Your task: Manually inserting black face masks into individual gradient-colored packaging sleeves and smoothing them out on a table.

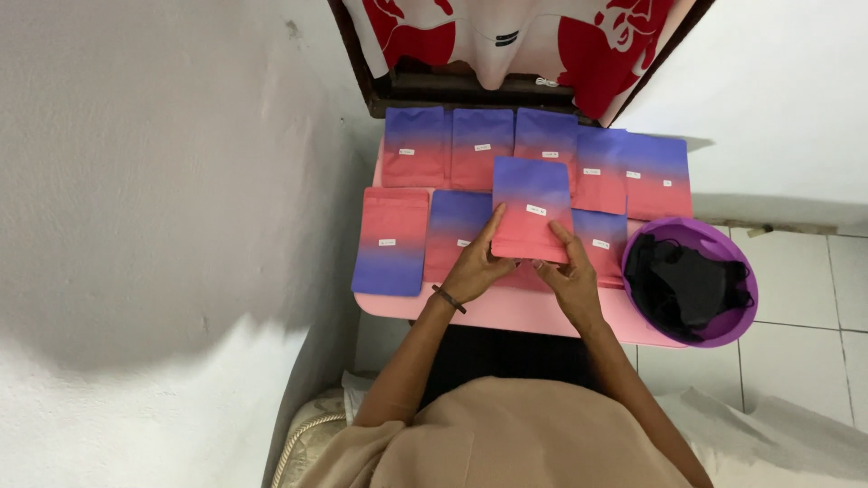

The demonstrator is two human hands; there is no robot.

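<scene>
1. The left hand (472, 269) grips the lower left edge of a flat pouch (532, 210) that fades from purple at the top to pink-red at the bottom. Its thumb lies up the front of the pouch along the left edge, and the other fingers are curled behind, so they are hidden.
2. The right hand (570, 276) grips the lower right edge of the same pouch. Its thumb presses the front near the right edge, pointing up and inward, and the rest of the fingers are tucked under the bottom edge.
3. Both hands are closed on the pouch with only a narrow gap between thumb and fingers, just the thickness of the pouch.
4. The pouch is held upright over the middle of a small pink table (506, 312), in front of the person's body. It bears a small white label (536, 210) near its centre.
5. The left wrist wears a thin dark bracelet (448, 299).
6. Under and around the held pouch lie more pouches of the same colours, in two rows: a back row (479, 146) of five and a front row (391, 240) nearer the person, each with a small white label.
7. Just beside the right hand, at the table's right end, stands a purple bucket (729, 251) with black cloth (683, 282) inside.
8. White walls close in the table on both sides.
</scene>
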